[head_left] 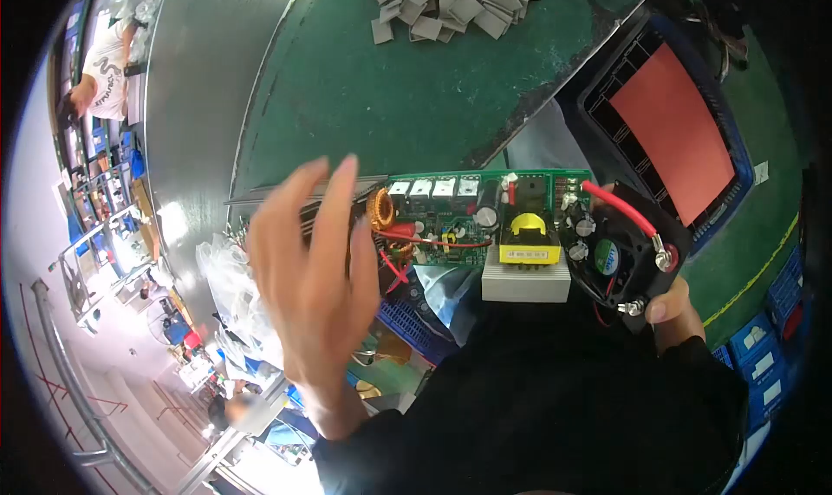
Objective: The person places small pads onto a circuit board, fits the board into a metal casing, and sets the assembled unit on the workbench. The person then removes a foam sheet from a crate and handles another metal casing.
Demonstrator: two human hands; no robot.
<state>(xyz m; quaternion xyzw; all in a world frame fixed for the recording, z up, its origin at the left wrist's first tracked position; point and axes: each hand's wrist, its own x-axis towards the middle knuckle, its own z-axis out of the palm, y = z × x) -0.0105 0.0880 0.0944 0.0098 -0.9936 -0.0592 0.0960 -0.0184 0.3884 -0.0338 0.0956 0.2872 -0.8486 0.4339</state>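
A green circuit board [442, 250] is held up in front of my body, packed with parts. On it sit a yellow transformer [529, 250], a grey finned heatsink [525, 285], a copper coil [380, 209] and several white blocks. A black fan [626, 257] stands at its right end, with a thick red cable [620, 207] ending in a metal lug. My right hand [672, 311] grips that fan end from below, thumb showing, other fingers hidden. My left hand [316, 261] is over the board's left end, fingers apart and slightly blurred; whether it touches the board cannot be told.
Grey flat pieces [451, 5] lie heaped at the far side of the green table [373, 105]. A dark blue crate [737, 144] with an orange-red sheet [680, 127] stands right. Clear plastic bags [230, 291] are at left. Another person [106, 74] is at the upper left.
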